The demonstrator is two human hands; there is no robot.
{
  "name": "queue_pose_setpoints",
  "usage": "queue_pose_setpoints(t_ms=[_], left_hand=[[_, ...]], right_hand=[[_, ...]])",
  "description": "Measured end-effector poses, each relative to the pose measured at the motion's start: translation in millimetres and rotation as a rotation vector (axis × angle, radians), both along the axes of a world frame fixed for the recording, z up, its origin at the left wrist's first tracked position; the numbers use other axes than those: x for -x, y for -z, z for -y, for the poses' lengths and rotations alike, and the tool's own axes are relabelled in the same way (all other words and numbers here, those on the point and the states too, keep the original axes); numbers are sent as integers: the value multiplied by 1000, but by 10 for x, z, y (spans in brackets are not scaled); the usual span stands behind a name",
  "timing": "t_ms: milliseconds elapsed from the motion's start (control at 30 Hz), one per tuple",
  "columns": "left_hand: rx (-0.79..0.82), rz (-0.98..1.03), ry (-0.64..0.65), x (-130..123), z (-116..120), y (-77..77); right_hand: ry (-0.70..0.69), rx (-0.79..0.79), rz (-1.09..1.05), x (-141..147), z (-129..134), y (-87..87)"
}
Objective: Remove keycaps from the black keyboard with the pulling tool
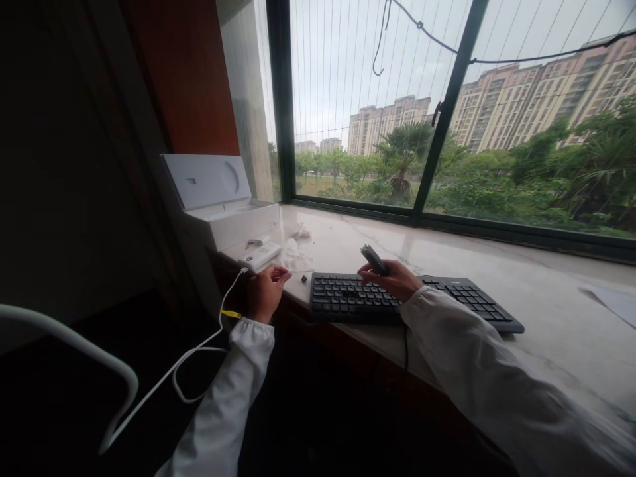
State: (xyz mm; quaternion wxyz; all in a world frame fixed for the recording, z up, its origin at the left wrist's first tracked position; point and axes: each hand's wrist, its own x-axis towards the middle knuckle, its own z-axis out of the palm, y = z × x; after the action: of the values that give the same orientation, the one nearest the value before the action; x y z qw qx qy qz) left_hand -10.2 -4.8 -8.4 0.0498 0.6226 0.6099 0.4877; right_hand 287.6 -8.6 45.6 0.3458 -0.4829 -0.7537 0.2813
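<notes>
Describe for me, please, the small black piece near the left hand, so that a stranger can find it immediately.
On the pale marbled windowsill, find the long black keyboard. Just beyond its left end, between it and the left hand, lies a small black piece, perhaps a loose keycap. It lies apart from the keyboard, and is dark, unlike the crumpled white wrapping behind it.

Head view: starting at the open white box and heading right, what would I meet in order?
Open white box, left hand, small black piece, black keyboard, pale sheet at the right edge.
</notes>
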Motion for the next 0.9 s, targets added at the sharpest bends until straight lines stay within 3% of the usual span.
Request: queue_pose_setpoints(t_ms=[267,467,600,733,900], left_hand=[[135,-171,-87,-52,-178,99],[-69,-177,-81,-82,-26,23],[-144,-221,115,-306,200,-132],[-112,-310,348,-619,377,-215],[-57,-471,454,-866,445,-193]], right_hand=[[18,-1,10,-26,-14,18],[64,-66,-42,-18,-21,7],[96,-16,-230,4,-33,20],[141,35,-477,30,-28,26],[185,1,-657,47,-21,22]])
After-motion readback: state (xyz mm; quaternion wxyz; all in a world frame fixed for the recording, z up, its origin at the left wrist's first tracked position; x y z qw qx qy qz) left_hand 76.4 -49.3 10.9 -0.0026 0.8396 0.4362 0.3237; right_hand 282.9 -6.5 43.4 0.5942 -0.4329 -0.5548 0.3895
